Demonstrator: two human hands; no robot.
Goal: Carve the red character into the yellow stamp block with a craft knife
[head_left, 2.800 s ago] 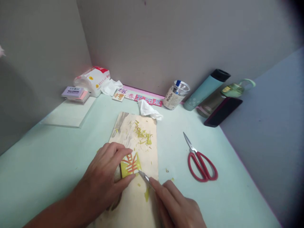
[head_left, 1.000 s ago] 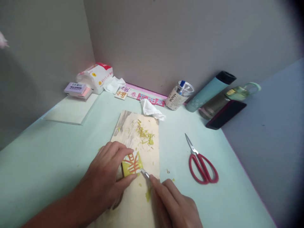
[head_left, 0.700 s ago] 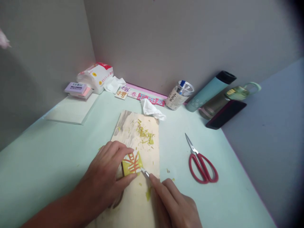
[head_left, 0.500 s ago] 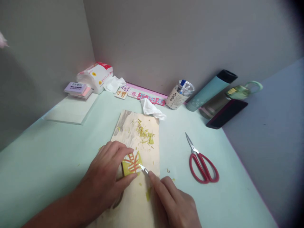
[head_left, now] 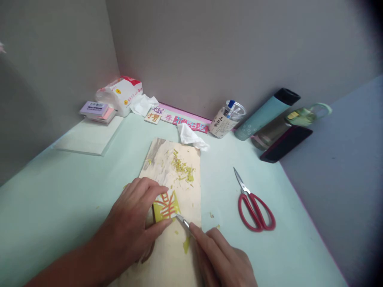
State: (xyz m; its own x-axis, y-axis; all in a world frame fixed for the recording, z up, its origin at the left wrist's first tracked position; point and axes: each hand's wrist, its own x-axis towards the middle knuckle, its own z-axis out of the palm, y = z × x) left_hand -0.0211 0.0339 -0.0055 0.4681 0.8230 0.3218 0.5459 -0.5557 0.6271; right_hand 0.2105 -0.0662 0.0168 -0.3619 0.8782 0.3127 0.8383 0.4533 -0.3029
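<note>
My left hand grips a small yellow-green carving block between thumb and fingers, holding it on a wooden board. The block's top carries a character in orange-red lines with pale cut areas around it. In my right hand is a slim metal carving knife, held like a pen. Its tip meets the block's right edge near the lower corner, close to my left thumb. Yellow-green shavings lie scattered on the far half of the board, and a larger sliver lies nearer me.
Red-handled scissors lie right of the board. A crumpled tissue touches its far edge. Behind are a tissue pack, lettered blocks, a plastic cup, a blue-green bottle, a green-lidded bottle and a phone.
The knife tip has moved slightly down and toward me along the block's right edge, and my right hand has shifted with it. My left hand keeps its hold on the block.
</note>
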